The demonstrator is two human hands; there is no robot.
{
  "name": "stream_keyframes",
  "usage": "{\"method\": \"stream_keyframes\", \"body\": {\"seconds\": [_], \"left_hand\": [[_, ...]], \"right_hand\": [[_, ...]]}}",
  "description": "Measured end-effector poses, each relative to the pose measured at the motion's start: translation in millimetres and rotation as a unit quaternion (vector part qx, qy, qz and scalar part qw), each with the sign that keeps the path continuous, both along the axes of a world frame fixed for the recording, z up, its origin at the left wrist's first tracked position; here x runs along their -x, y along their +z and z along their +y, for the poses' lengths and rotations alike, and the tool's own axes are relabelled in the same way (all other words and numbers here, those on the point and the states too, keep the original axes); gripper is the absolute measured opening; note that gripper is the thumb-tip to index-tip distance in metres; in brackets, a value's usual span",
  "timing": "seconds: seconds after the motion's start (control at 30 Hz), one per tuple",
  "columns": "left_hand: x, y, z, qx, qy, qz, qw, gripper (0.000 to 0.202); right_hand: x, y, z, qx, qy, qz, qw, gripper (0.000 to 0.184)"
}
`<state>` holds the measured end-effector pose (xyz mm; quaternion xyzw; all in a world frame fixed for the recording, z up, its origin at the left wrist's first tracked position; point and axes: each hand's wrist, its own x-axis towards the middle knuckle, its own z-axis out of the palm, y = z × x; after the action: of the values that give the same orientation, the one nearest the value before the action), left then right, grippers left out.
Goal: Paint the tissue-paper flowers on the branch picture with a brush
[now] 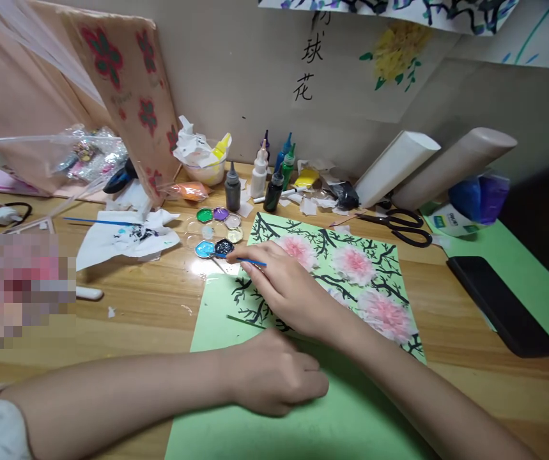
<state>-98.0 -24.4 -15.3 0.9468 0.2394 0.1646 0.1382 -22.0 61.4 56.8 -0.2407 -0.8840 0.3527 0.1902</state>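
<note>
Middle of the tabletop [135, 326], toward its near edge: green paper [341, 428], running out of view at the bottom.
Black branches [324, 243]: painted over the paper's far part, dense up to the far and right edges.
Pink blooms [297, 251]: 3 clear among the branches, likely a 4th partly behind the right arm.
Bare green: near part of the paper, no marks visible. My read: only partly covered; can't tell if the rest stays plain.
Right hand [284, 287]: over the paper's far-left part, thumb and fingers pinched on a blue brush [255, 262].
Brush tip: at the palette's black well [224, 247], contact unclear.
Palette [208, 232]: just off the paper's far-left corner, some wells with paint, others clear.
Left hand [284, 377]: curled in a fist over the paper, nothing seen in it, inside hidden.
Thin dark line [243, 321]: left of the fist; can't tell if stick or paint.
Paper vs hands: under both; blooms beyond and right of the right hand.
</note>
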Motion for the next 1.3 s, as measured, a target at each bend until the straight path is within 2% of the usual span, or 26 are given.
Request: {"method": "stream_keyframes", "body": {"seconds": [0.27, 0.77, 0.9, 1.0, 1.1, 1.17, 1.3], "left_hand": [[0, 2.3, 2, 0.005, -0.008, 0.013, 1.000, 0.010], [0, 0.2, 1, 0.007, 0.000, 0.027, 1.000, 0.009], [1, 0.6, 0, 0.016, 0.000, 0.021, 1.000, 0.009], [2, 2.3, 0, 0.020, 0.002, 0.016, 1.000, 0.011], [3, 3.2, 0, 0.021, 0.005, 0.013, 1.000, 0.013], [3, 3.1, 0, 0.021, 0.006, 0.012, 1.000, 0.014], [2, 3.3, 0, 0.016, 0.008, 0.008, 1.000, 0.015]], "right_hand": [[1, -2.9, -3, -0.035, 0.003, -0.001, 0.999, 0.032], [-2, 4.4, -1, -0.006, -0.013, -0.011, 1.000, 0.030], [-10, 18.1, 3, -0.017, -0.039, 0.030, 0.999, 0.027], [-27, 37.2, 13, -0.032, -0.111, 0.117, 0.986, 0.019], [-53, 54.6, 27, -0.063, -0.183, 0.197, 0.961, 0.020], [-71, 62.0, 38, -0.082, -0.193, 0.197, 0.958, 0.023], [-96, 67.0, 50, -0.075, -0.190, 0.162, 0.965, 0.027]]}}
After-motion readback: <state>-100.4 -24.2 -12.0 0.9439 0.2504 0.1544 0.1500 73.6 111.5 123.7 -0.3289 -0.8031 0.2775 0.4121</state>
